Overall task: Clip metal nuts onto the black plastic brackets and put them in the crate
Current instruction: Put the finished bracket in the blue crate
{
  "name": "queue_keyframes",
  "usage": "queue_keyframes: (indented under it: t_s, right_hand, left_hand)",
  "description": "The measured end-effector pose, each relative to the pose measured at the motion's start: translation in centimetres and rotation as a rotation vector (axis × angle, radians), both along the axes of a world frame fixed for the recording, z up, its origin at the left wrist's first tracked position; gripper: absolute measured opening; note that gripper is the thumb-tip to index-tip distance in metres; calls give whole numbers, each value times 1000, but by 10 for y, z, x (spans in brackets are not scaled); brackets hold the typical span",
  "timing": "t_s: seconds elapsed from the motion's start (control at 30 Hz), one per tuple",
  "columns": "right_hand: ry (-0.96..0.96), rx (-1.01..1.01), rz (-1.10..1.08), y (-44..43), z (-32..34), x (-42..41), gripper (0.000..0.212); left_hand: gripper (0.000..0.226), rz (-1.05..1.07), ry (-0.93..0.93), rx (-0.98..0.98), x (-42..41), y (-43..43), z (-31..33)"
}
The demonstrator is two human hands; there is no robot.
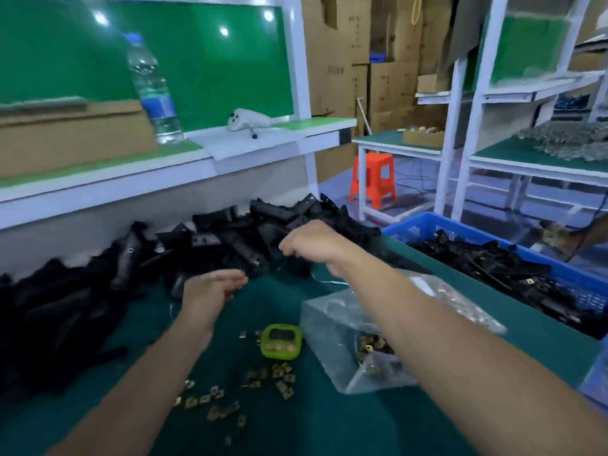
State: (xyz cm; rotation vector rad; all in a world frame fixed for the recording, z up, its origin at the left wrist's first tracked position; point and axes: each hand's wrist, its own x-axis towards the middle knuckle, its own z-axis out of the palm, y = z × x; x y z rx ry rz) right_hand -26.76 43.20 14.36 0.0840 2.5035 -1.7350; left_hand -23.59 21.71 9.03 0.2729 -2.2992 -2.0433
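Your right hand [311, 246] is up at the near edge of the pile of black plastic brackets [227, 236], back of the hand toward you, fingers curled down. Its grip is narrow and, as far as the blur lets me say, closed on one black bracket [297, 266] that hangs just beneath the fingers, right against the pile.

Your left hand [210, 291] hovers lower and to the left, above the green tabletop [329, 432]. Its grip is wide, fingers loose and pointing right, with nothing in it. The two hands are near each other but not touching.

The pile runs along the back of the tabletop, from the far left across to the blue crate [408, 229]. That crate sits at your right, beyond the right forearm, with black brackets lying in it.

Loose metal nuts [263, 380] lie scattered on the tabletop between your forearms, close to you. A clear plastic bag [329, 324] with more nuts inside lies partly under your right forearm, and a green timer [281, 340] sits just left of it.

On the shelf behind the pile there's a water bottle [153, 90], a cardboard box [72, 136] just to its left, and a white handheld device [246, 121] to its right. An orange stool [373, 179] stands on the floor beyond.
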Motion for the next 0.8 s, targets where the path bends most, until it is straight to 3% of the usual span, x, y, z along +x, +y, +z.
queue_keyframes:
  t_s: [0.2,0.3,0.37,0.43,0.5,0.63,0.8]
  right_hand:
    - [-88,223,237,-118,-17,-17,59]
    - [-78,393,335,-167,-28,-16,67]
    - [-59,408,384,-197,-41,-14,72]
    - [-45,389,405,-228,-56,-16,75]
    - [-16,404,395,-257,-70,-20,84]
    - [138,550,223,-293,-98,-36,88]
    - [254,682,30,-304,-121,-58,87]
  left_hand:
    - [48,282,42,-151,49,-137,-22]
    - [47,332,26,-211,87,-183,-30]
    - [46,347,-5,-334,109,-201,-41]
    - [31,340,-52,-488,124,-208,-52]
    - [23,312,-109,-609,130,-204,-63]
    - [54,235,-146,-881,132,-189,-83]
    - [63,102,-160,-955,124,-192,-87]
